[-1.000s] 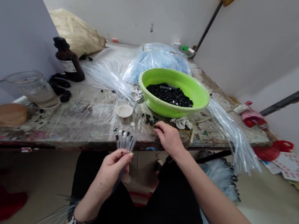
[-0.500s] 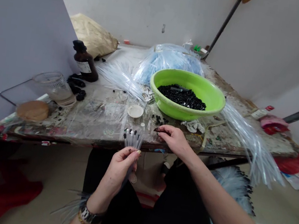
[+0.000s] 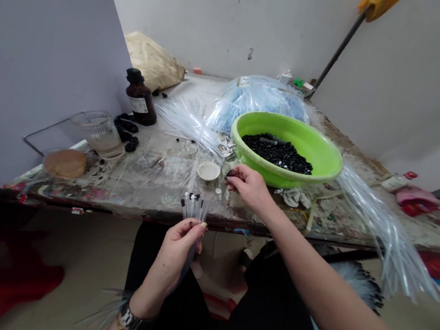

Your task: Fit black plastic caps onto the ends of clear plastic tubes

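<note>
Several thin clear tubes (image 3: 194, 210), most tipped with small black ends and some pale, stand fanned upward in the left hand (image 3: 178, 254), just in front of the tabletop's (image 3: 148, 179) near edge. The fingers of that hand are clamped around them below the tips. Above and to the right, the right hand (image 3: 250, 188) hangs over the tabletop with thumb and fingertips close together; the tips look dark, and I cannot tell whether they pinch anything. Just left of those fingertips sits a shallow white dish (image 3: 208, 171), with a small white disc (image 3: 218, 191) nearer the edge.

Behind the right hand, a big green bowl (image 3: 329, 158) full of small black pieces (image 3: 276, 154) takes up much of the space and hides part of a large bluish bundle (image 3: 260, 97) at its back. Crumpled tissue (image 3: 294, 197) lies before the bowl, and long clear strands (image 3: 385, 237) droop over the edge to its right. Further left are a glass jar (image 3: 106, 143), a round brown block (image 3: 65, 164), a dark bottle (image 3: 143, 108) and, behind it, a beige sack (image 3: 152, 62).
</note>
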Demonstrator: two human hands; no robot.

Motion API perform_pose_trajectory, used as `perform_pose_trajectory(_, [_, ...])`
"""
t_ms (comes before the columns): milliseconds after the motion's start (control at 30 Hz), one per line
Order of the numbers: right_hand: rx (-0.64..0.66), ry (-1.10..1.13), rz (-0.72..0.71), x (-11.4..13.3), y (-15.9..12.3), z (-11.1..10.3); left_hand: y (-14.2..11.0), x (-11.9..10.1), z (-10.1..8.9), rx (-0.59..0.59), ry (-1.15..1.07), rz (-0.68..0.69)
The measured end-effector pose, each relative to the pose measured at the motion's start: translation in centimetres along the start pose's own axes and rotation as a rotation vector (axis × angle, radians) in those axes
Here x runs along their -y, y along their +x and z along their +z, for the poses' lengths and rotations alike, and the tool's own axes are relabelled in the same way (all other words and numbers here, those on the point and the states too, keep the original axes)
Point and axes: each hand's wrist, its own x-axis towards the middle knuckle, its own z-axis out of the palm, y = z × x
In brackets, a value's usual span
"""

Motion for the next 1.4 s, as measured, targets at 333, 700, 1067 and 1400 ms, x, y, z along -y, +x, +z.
perform_pose_trajectory(333, [-0.002,-0.274,-0.095,-0.5,4.2,0.8,0.1,0.3,-0.4,-0.028,-0.041,0.003])
perform_pose_trajectory(700, [-0.023,-0.559,-0.171,-1.4,5.3,2.0,0.4,0.6,-0.7,-0.017,-0.033,-0.006])
perform_pose_trajectory(1067, [0.059,-0.804,-0.181,0.1,5.3,3.1,0.6,0.4,-0.6,-0.036,-0.038,-0.011])
perform_pose_trajectory(1400, [0.109,-0.777,-0.138,0.7,5.3,3.1,0.4,0.7,-0.7,-0.036,-0.036,-0.021])
